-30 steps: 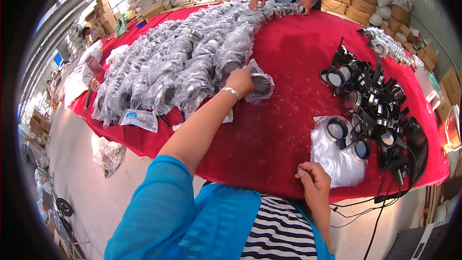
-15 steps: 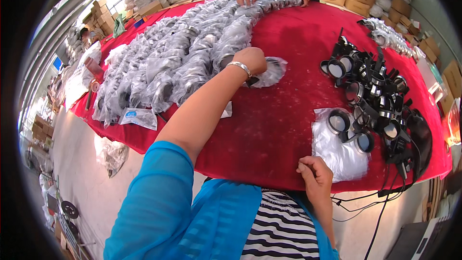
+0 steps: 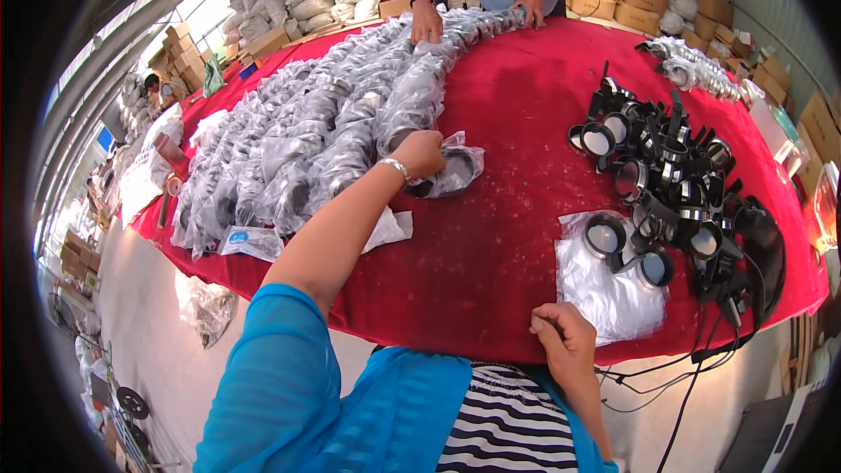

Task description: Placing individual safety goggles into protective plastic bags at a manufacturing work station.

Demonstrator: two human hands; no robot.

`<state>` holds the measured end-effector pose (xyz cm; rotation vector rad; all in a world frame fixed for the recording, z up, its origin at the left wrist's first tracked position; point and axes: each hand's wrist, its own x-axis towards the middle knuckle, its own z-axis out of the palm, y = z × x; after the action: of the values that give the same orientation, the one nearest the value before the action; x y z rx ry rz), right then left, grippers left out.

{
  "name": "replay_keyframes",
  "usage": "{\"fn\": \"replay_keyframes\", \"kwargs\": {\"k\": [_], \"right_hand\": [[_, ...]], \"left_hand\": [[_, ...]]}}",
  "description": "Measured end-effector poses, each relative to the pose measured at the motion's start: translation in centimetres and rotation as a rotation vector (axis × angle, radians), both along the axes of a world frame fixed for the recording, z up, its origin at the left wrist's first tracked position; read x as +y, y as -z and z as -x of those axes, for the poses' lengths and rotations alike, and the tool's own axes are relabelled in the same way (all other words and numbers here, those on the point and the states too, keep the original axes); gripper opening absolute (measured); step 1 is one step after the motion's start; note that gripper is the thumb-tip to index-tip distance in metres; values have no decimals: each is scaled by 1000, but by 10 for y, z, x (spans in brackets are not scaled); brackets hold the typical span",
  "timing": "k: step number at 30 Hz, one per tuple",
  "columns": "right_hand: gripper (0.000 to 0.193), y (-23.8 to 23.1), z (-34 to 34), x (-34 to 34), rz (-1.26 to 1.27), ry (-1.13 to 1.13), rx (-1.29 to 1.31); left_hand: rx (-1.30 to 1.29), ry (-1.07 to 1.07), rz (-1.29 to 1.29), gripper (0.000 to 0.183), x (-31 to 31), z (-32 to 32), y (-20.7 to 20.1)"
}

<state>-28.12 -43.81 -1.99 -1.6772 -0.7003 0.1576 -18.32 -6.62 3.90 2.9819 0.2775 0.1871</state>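
My left hand [image 3: 419,155], reaching across my front, is closed on a clear-bagged round black-rimmed piece [image 3: 457,172] at the near end of the rows. Its fingers are partly hidden behind the back of the hand. Bagged round pieces [image 3: 307,123] lie in several packed rows beside it. My right hand [image 3: 568,339] rests by the table's front edge, fingers curled and thumb against the forefinger, with nothing visible in it. Just beyond it, a stack of clear plastic bags [image 3: 604,293] carries a black piece with two round lens-like ends [image 3: 654,268].
Unbagged black round-lensed pieces [image 3: 674,158] form a pile on the right of the red-covered table [image 3: 499,254]. A black pouch-like thing [image 3: 760,254] and cables [image 3: 692,385] lie beside it. Across the table, a co-worker's hands [image 3: 427,24] touch the rows' far end. A tape roll [image 3: 173,185] lies left.
My left hand has moved left and nearer with the bagged piece, closer to the row ends. My right hand stays curled at the edge. The whole view has shifted slightly.
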Motion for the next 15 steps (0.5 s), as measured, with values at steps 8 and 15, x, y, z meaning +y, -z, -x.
{"fn": "replay_keyframes", "kwargs": {"k": [8,15], "right_hand": [[10,-3,2,2,7,46,-16],[10,-2,3,2,11,51,-70]], "left_hand": [[-46,-49,325,37,-21,32,9],[-301,-69,97,20,-18,48,-1]]}}
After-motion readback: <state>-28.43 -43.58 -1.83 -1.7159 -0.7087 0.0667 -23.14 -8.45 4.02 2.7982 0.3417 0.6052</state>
